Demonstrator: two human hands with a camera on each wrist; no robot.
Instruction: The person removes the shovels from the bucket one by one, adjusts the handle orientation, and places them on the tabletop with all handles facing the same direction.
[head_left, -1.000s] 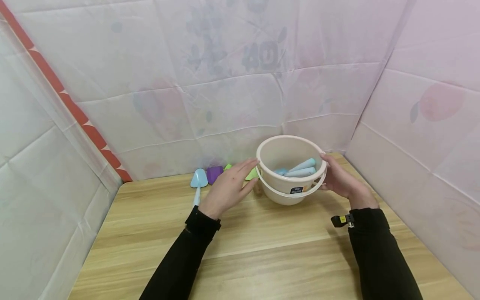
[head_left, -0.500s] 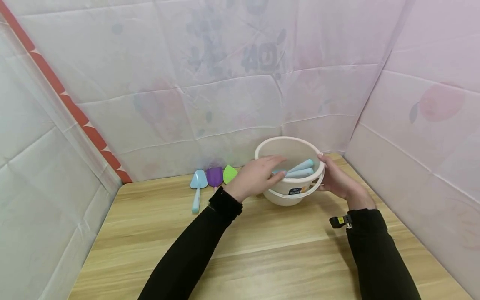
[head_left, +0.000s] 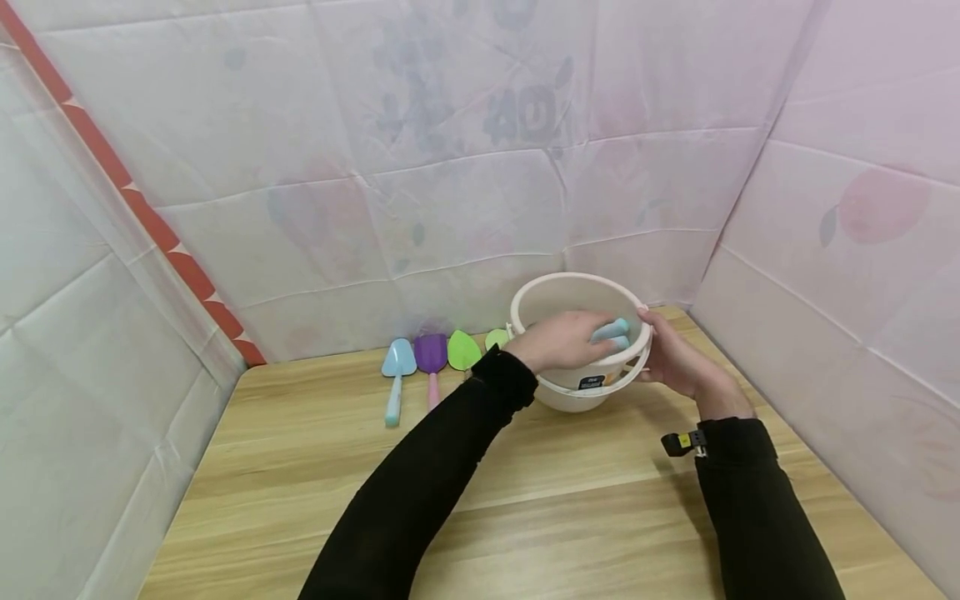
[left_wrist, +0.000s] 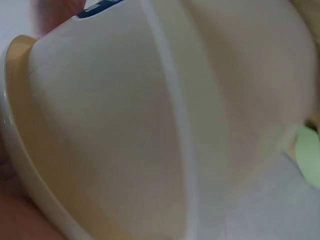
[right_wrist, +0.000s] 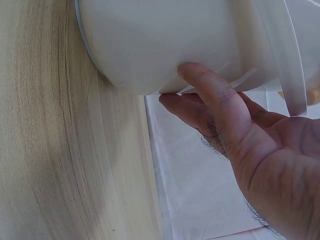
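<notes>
A white plastic bucket point(head_left: 572, 282) with a folded-down handle stands at the back right of the wooden table point(head_left: 525, 492). My left hand point(head_left: 564, 342) reaches over its rim and curls round a light blue tool handle point(head_left: 618, 327) inside. My right hand point(head_left: 673, 363) rests against the bucket's right side, fingers fairly straight and thumb by the rim. The left wrist view is filled by the bucket's outer wall point(left_wrist: 150, 125). In the right wrist view the fingers point(right_wrist: 215, 95) touch the bucket's wall point(right_wrist: 165, 40) just above the table point(right_wrist: 45, 125).
Toy spades lie in a row by the back wall left of the bucket: a light blue one point(head_left: 397, 367), a purple one point(head_left: 431, 357) and green ones point(head_left: 462, 350). Cloth-covered walls close in the table at the back, left and right.
My left hand has moved right from beside the bucket, over its rim and inside, and closed on the light blue handle. The right hand has stayed on the bucket's side.
</notes>
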